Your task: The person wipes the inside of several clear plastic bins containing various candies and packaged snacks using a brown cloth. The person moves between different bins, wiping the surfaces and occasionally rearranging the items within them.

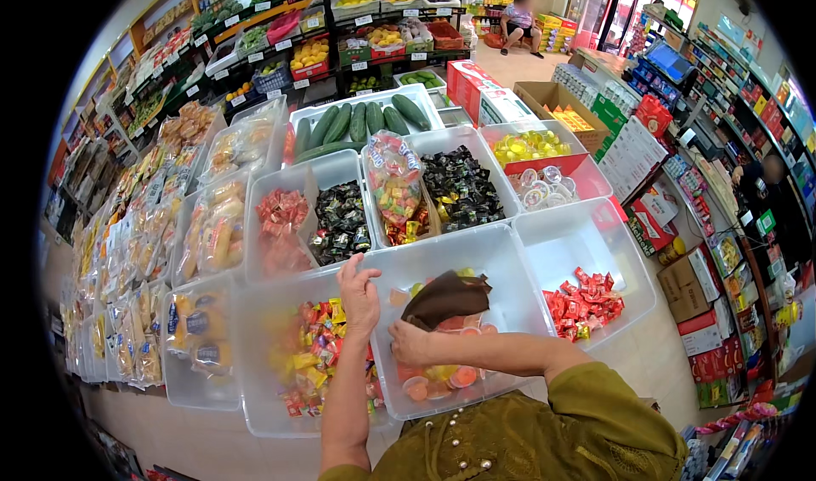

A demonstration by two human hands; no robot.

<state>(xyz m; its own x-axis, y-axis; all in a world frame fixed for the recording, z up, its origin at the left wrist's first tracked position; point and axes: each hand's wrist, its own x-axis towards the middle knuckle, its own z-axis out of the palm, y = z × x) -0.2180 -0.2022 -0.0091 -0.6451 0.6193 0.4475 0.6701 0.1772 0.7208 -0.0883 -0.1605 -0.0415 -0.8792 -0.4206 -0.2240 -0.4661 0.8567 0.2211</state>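
Note:
My right hand [408,342] grips a dark brown cloth [449,299] over a translucent plastic bin [503,251] of jelly cups [462,376]. The cloth hangs above the cups and hides part of them. Raised with its fingers apart, my left hand [358,293] is at the wall between that bin and the one on its left, and nothing shows in it. Wrapped candies [319,353] in yellow and red fill part of the left bin. Red wrapped candies [583,306] lie in the bin at the right.
Beyond stand bins of black-wrapped candies [462,184], a bag of colourful sweets [394,181] and a white tray of green cucumbers [357,123]. Packaged bread [220,232] fills bins at left. Cartons [561,108] stand at back right. One person [521,22] sits far off; another [774,194] is at the right.

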